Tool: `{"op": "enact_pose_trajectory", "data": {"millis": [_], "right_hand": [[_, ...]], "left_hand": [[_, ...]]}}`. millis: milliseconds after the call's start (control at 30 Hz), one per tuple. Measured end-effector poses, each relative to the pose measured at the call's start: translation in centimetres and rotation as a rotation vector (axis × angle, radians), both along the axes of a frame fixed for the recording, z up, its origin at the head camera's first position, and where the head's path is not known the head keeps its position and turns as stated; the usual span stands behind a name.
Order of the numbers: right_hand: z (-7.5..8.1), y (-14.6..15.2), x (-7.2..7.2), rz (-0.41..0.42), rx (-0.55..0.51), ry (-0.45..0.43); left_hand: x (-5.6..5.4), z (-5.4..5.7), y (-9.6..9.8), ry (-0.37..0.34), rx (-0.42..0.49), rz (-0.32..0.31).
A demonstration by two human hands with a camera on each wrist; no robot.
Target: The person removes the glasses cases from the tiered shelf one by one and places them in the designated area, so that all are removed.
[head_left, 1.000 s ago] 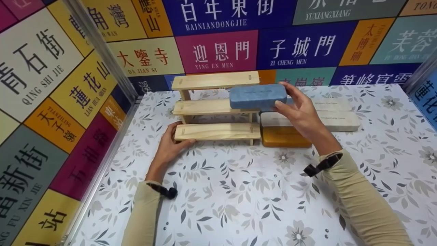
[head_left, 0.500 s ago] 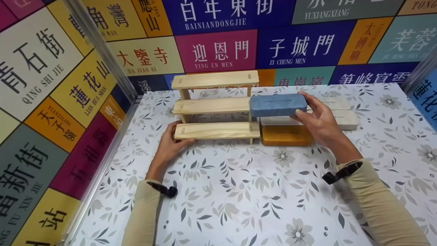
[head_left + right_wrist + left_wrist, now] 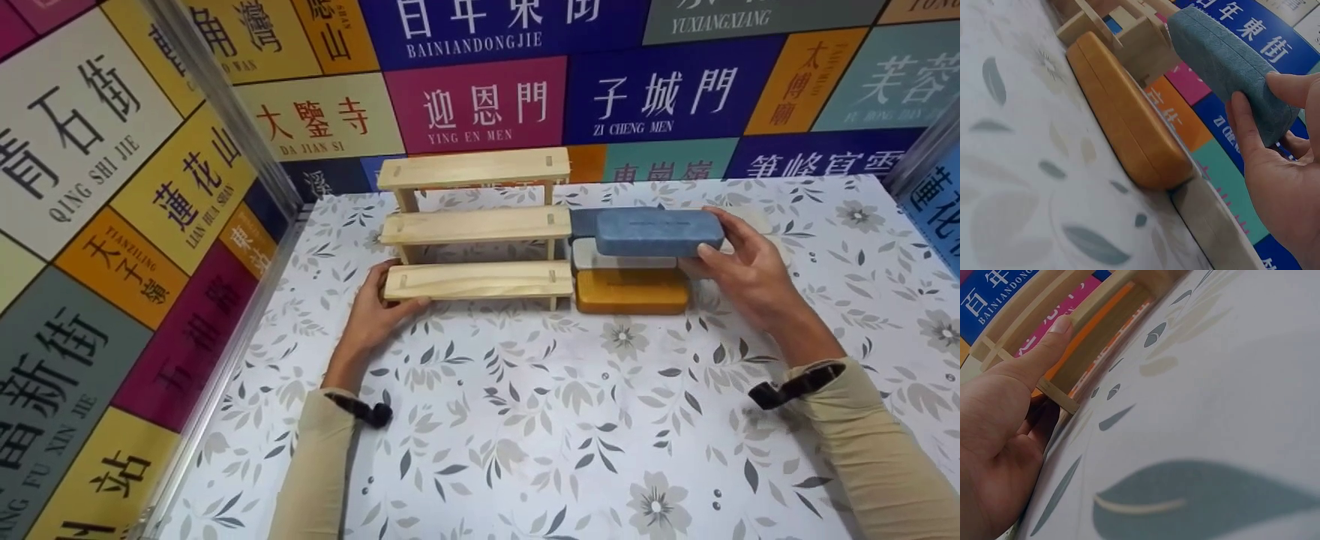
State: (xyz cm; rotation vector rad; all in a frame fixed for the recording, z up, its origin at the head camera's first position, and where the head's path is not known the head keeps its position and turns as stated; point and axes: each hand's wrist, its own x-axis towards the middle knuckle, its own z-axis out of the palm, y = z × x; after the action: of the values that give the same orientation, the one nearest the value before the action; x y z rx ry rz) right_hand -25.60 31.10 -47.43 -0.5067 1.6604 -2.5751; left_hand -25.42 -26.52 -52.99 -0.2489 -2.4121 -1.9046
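A three-tier wooden display stand (image 3: pixel 480 280) rests on the table. My left hand (image 3: pixel 373 311) grips the left end of its lowest step, thumb along the front edge; in the left wrist view that thumb (image 3: pixel 1053 343) lies against the wood. In my right hand (image 3: pixel 757 277) is a blue glasses case (image 3: pixel 660 234), pinched at its right end and held above the other cases. The right wrist view shows the blue case (image 3: pixel 1224 62) raised, apart from the orange glasses case (image 3: pixel 1123 112) on the table.
Right of the stand lie the orange case (image 3: pixel 631 292), a white case (image 3: pixel 622 256) behind it, and a darker blue case (image 3: pixel 583 223) farther back, partly hidden. Panels with Chinese street names (image 3: pixel 480 105) enclose the back and left. A floral cloth (image 3: pixel 510 420) covers the table.
My right hand has carried the blue case rightward, from in front of the stand's upper tiers to over the cases beside it. My left hand has kept its grip on the lowest step.
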Motion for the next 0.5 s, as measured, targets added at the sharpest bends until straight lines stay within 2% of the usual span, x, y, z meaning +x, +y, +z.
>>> {"op": "enact_pose_trajectory", "data": {"millis": [333, 500], "right_hand": [[-0.8, 3.8, 1.5, -0.013, -0.074, -0.005], [-1.3, 5.7, 2.2, -0.009, -0.024, -0.010]], "left_hand": [[0.0, -0.1, 0.1, -0.004, -0.010, 0.007], [-0.2, 0.1, -0.1, -0.004, -0.005, -0.004]]}}
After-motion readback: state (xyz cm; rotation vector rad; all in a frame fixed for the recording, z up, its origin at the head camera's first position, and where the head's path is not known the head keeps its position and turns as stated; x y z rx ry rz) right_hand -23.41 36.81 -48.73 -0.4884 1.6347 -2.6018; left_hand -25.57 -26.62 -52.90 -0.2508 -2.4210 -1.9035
